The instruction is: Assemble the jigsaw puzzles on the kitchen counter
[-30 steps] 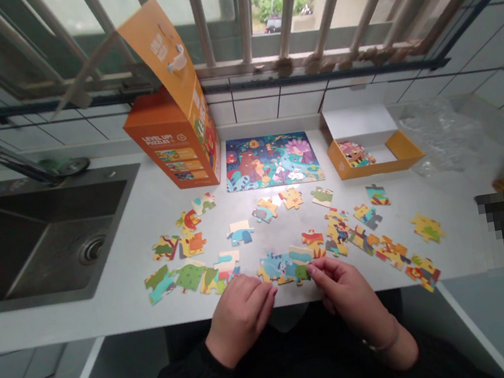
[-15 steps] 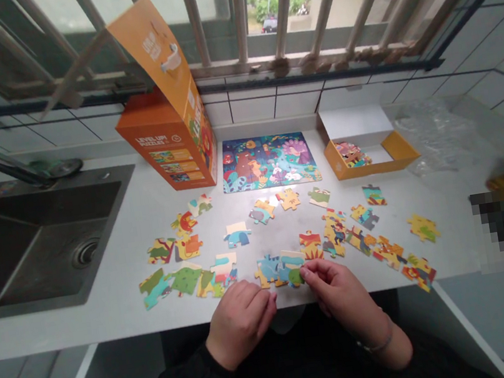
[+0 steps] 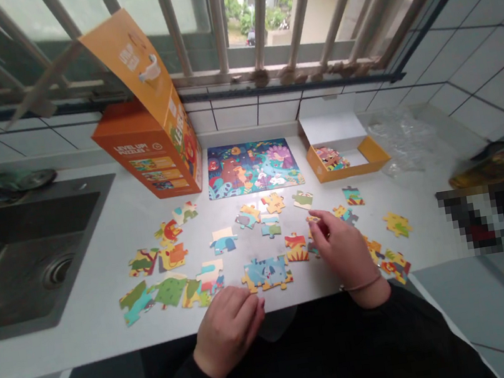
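Note:
My left hand rests at the counter's front edge, its fingers curled in, and I see nothing in them. Just beyond its fingertips lie joined jigsaw pieces with a blue elephant. My right hand hovers over the pieces on the right, index finger and thumb slightly apart and empty; it partly hides several pieces. Left of it are a red-and-yellow piece and a cream, blue and green piece. Joined green pieces lie left of the elephant.
Behind the loose pieces lies a finished dark-blue animal puzzle. A tall orange box stands beside it, lid raised. To the right are an open yellow box with pieces inside and clear plastic wrapping. A sink is at left.
My right hand has let go of the cream, blue and green piece, now lying farther back, and moved right over other pieces. The left hand stays curled. The camera view has shifted.

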The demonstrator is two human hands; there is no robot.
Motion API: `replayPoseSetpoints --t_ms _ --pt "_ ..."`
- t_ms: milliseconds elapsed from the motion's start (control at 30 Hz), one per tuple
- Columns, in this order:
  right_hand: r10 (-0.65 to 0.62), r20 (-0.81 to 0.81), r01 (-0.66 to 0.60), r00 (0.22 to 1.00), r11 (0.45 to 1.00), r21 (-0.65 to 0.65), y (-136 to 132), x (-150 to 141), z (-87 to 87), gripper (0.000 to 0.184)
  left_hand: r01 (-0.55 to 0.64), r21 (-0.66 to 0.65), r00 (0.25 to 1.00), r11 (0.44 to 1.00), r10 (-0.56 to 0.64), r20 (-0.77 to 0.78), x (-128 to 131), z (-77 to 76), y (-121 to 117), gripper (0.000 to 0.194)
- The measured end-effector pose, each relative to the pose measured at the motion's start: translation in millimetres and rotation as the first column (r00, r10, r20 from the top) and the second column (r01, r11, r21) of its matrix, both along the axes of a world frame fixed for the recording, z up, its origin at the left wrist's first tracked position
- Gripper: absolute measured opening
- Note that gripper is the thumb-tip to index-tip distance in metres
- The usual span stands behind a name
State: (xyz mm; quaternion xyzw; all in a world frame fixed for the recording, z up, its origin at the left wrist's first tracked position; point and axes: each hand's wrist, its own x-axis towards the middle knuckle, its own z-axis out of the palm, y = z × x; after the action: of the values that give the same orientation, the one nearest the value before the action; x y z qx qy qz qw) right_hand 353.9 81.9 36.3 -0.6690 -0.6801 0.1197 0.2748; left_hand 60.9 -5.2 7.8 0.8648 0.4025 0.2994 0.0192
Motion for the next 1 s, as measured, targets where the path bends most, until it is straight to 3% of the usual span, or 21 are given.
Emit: replayPoseSetpoints --t_ms 100,200,300,400,700,833,1000 --pt "0.147 0.155 -0.171 0.977 0.972 0.158 -17 22 -10.9 0.035 0.013 0.042 0.999 0.999 -0.012 -0.029 3 2.0 1 0.022" --pt "0.306 0.284 -0.353 0.909 0.927 0.130 -36 28 -25.3 0.035 0.092 0.043 0.989 0.995 -0.087 -0.116 10 3.3 3 0.035" --pt "0.368 0.352 -0.421 0.861 0.903 0.083 -51 19 -34.3 0.037 0.132 0.026 0.978 0.991 -0.126 -0.164 18 3.2 6 0.037" --pt "0.360 0.369 -0.416 0.857 0.905 0.084 -52 9 -35.8 0.035 0.114 0.004 0.984 0.994 -0.112 -0.142 19 2.0 6 0.036" --pt "0.289 0.343 -0.322 0.894 0.946 0.042 -19 -14 -30.5 0.022 0.000 -0.028 0.996 1.000 -0.003 -0.084 18 -4.2 5 0.033" --pt "0.282 0.372 -0.320 0.884 0.946 0.045 -37 -28 -30.4 0.030 -0.054 -0.030 0.994 0.998 0.050 -0.101 20 -9.1 9 0.036" --pt "0.306 0.375 -0.359 0.875 0.930 0.077 -84 -34 -31.8 0.031 -0.172 -0.052 0.981 0.984 0.166 -0.104 22 -14.4 11 0.033"
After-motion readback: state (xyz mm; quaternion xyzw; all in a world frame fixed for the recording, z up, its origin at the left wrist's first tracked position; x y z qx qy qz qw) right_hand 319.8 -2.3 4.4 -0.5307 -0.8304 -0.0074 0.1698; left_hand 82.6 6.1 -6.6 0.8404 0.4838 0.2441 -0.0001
